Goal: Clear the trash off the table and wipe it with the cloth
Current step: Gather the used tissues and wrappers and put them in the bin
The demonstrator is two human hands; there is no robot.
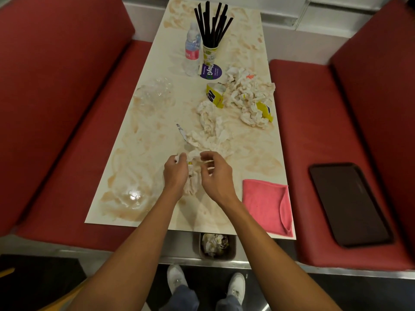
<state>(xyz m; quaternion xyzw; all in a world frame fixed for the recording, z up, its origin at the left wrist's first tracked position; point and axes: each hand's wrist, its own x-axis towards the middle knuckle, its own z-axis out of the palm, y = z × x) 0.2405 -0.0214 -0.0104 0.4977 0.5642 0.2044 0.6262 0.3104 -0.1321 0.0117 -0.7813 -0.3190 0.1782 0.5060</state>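
Left hand (176,170) pinches napkin wad (192,184); right hand (215,176) half-curled beside it, grip unclear. Risk: loose wad could shed scraps past bin (232,250) below near edge — hold too slack.

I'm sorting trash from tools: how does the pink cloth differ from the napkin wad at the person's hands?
The pink cloth lies flat, folded, at the near right corner of the table; the napkin wad is crumpled. The cloth is pink, the wad whitish. No hand touches the cloth; the left hand grips the wad, the right hand close beside. Both are soft sheets.
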